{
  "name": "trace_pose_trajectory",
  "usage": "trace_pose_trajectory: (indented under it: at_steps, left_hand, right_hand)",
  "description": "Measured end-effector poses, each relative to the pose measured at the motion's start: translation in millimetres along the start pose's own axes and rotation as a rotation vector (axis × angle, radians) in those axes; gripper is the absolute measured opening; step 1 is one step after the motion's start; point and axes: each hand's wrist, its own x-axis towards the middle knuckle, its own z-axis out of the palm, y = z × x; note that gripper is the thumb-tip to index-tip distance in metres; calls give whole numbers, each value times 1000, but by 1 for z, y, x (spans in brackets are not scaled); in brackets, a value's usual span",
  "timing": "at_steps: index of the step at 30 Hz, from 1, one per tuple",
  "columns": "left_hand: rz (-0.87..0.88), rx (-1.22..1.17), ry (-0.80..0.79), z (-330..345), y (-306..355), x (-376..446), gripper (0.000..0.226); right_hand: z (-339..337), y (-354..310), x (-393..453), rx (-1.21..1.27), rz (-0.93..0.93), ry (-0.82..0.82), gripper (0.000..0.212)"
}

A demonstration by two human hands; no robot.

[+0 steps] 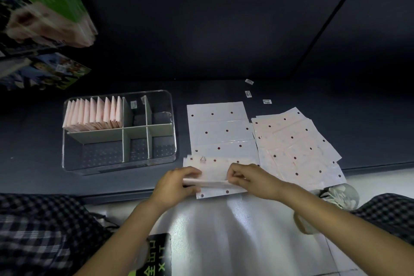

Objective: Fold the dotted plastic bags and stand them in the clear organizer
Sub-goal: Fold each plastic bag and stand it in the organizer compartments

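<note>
From the head camera, the dotted bag being folded (212, 177) lies at about 6 o'clock of the dark work surface (224, 89), right at its near edge. The left hand (172, 182) pinches the bag's left end with curled fingers, and the right hand (253, 180) pinches its right end, a narrow fold raised between them. The clear organizer (118, 159) sits toward 9 o'clock, with folded pink bags (94, 114) standing upright in its far-left compartment; the other compartments look unfilled. Flat bags in a column (221, 127) stretch toward 12 o'clock from the hands, and a looser fanned pile (295, 143) lies toward 2 o'clock. The film looks thin, light and slippery, so it will likely spring open unless creased firmly. Holding at both ends of the fold line seems the best hold.
</note>
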Motion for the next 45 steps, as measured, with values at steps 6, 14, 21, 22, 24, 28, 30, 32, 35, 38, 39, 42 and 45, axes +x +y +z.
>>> trace_pose_trajectory:
  at_steps: [6, 14, 21, 22, 24, 28, 30, 32, 35, 38, 39, 42, 45]
  left_hand:
    - [-140, -208, -2, 1, 0, -5, 24]
    - [-295, -120, 142, 9, 7, -6, 46]
    - [6, 499, 237, 26, 32, -23, 37]
    - [108, 514, 200, 31, 35, -27, 36]
    - [282, 573, 134, 43, 36, -35, 42]
    - [279, 689, 67, 61, 24, -50, 66]
    - [227, 709, 23, 66, 12, -55, 82]
    - [174, 709, -35, 71, 0, -56, 87]
    - [192, 766, 4, 71, -6, -57, 96]
    - [248, 720, 1, 69, -3, -60, 102]
    - [276, 713, 26, 70, -4, -60, 101]
    - [318, 695, 71, 67, -5, -60, 97]
    - [321, 600, 159, 60, 2, -57, 69]
  right_hand:
    - [-14, -5, 11, 71, 113, 20, 12]
    - [1, 0, 42, -189, 125, 114, 16]
    - [10, -1, 60, -397, 146, 33, 55]
    - [11, -2, 61, -424, 139, 37, 55]
    - [14, -3, 64, -477, 116, 37, 53]
    - [19, -5, 69, -528, 84, 22, 49]
    - [21, -6, 70, -522, 76, 27, 48]
    - [21, -8, 70, -506, 70, 31, 47]
    - [24, -10, 70, -474, 69, 21, 46]
    - [27, -12, 72, -468, 93, -8, 42]
    - [28, -13, 72, -483, 95, -13, 39]
    - [29, -15, 74, -487, 95, -14, 27]
    - [27, -18, 71, -355, 112, -32, 14]
